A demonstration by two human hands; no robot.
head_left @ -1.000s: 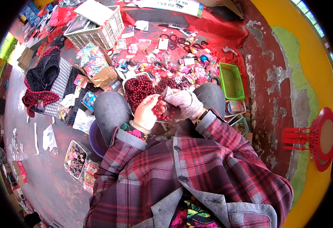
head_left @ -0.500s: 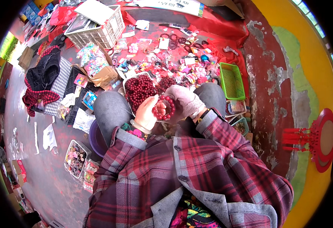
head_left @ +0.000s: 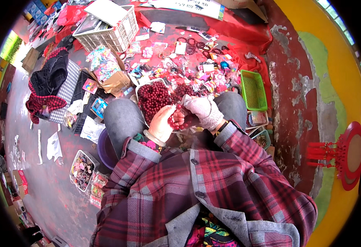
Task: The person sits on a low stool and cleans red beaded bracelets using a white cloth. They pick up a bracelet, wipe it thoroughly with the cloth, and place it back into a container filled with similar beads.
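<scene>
Between my knees I hold a dark red bead bracelet. My bare left hand, with a pale bangle at the wrist, has its fingers curled around the bracelet's left side. On my right hand is a pale knitted glove; its fingers are bent and closed at the bracelet's upper right, partly hiding it. Just beyond my left hand stands a white basket heaped with dark red bead bracelets. More red beads lie to the right of that basket.
Hair ornaments cover the red cloth ahead. A green basket stands by the peeling wall at right. To the left are an open cardboard box, a white crate, a purple tub and a basket of hair ties.
The bracelet's round loop, plainly visible before, is now smeared and partly covered by my hands. My right hand has turned and shifted slightly right. The whole view has shifted a little.
</scene>
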